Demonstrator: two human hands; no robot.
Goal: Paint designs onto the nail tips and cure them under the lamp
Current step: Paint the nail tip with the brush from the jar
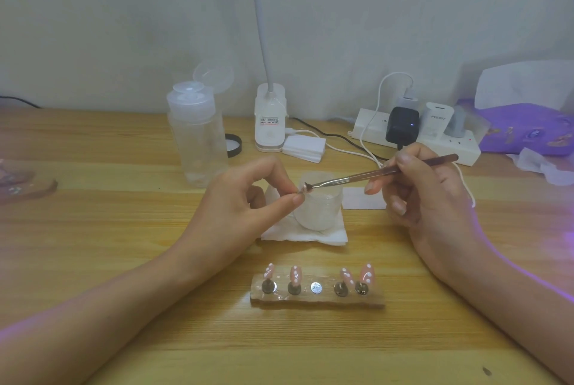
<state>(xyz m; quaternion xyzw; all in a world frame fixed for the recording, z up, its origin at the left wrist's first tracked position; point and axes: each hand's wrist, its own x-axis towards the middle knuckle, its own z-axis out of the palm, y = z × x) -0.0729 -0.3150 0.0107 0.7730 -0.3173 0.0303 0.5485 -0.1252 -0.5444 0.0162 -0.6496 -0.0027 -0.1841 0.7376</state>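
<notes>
The brush (372,173) lay slanted, its brown handle up to the right in the right hand (428,195), whose fingers (403,161) pinched it like a pen. Its metal-collared end pointed down-left to a small, blurred nail tip (300,191) that the left hand (239,201) pinched between thumb and forefinger above a white jar (313,213) on a tissue (310,237). Nearer me on the counter (124,229), a stand (316,299) held 4 pink, white-dotted nail tips (295,274) upright, 2 either side of 1 bare silver disc (316,287).
</notes>
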